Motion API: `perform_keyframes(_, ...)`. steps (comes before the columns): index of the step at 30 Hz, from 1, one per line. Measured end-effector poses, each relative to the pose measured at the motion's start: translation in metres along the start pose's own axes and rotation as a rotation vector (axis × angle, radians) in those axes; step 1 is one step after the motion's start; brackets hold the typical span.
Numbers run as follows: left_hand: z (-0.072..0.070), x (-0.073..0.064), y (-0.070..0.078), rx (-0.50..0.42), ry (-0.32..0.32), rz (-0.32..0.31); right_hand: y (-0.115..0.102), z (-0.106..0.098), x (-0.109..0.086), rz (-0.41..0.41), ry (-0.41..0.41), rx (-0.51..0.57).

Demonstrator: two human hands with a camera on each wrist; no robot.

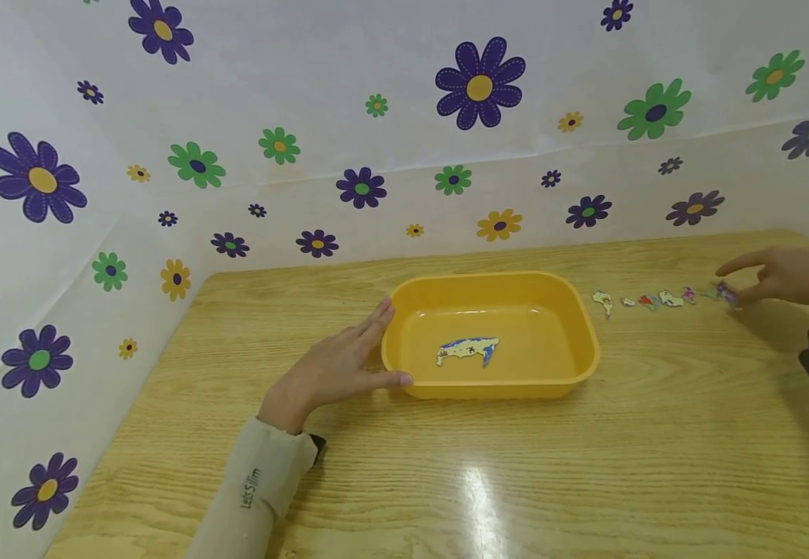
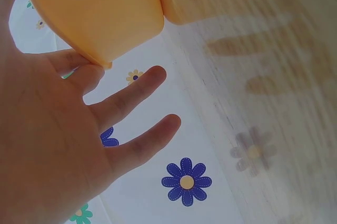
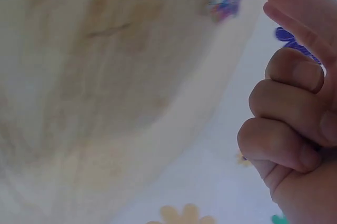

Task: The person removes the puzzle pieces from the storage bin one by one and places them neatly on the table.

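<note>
A yellow plastic tray (image 1: 488, 392) stands on the wooden table, with a flat, irregular cream-and-blue cutout (image 1: 470, 348) lying inside it. My left hand (image 1: 338, 369) holds the tray's left end, thumb at the front corner and fingers at the back. In the left wrist view, two fingers (image 2: 129, 98) stick out free of the rim. To the right of the tray, small cutouts lie in a row, from a cream one (image 1: 603, 303) to a purple one (image 1: 726, 293). Beside the purple piece is my right hand (image 1: 792, 276), index finger and thumb apart, the other fingers curled.
Between the row's ends lie several more small pieces, among them a red one (image 1: 647, 301) and a pale one (image 1: 670, 298). A white cloth with printed flowers (image 1: 404, 132) hangs behind the table (image 1: 376, 473) and along its left side.
</note>
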State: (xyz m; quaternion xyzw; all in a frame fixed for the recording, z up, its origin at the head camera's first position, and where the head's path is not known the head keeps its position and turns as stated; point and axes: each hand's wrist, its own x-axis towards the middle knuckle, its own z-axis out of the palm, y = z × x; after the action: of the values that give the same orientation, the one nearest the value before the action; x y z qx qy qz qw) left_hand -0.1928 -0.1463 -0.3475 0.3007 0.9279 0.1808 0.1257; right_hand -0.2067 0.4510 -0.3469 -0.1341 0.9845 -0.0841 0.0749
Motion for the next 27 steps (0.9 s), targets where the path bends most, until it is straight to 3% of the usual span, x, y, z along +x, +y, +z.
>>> perform_keyframes(4, -0.001, -0.001, 0.0, -0.002, 0.002, -0.002, -0.013, -0.011, 0.007, -0.031, 0.055, 0.01)
perform_keyframes(5, -0.001, -0.001, 0.0, -0.002, 0.003, -0.002, -0.018, -0.014, 0.009, 0.005, 0.046, 0.026)
perform_keyframes(17, -0.001, -0.001, -0.001, -0.003, 0.007, 0.01, -0.068, -0.038, 0.033, 0.021, 0.048, 0.081)
perform_keyframes(23, -0.001, -0.001, -0.001, -0.005, 0.003, 0.006, -0.088, -0.045, 0.044, -0.024, 0.062, 0.122)
perform_keyframes(27, -0.002, -0.002, -0.001, -0.005, -0.004, 0.001, -0.102, -0.047, 0.049, -0.11, 0.089, 0.181)
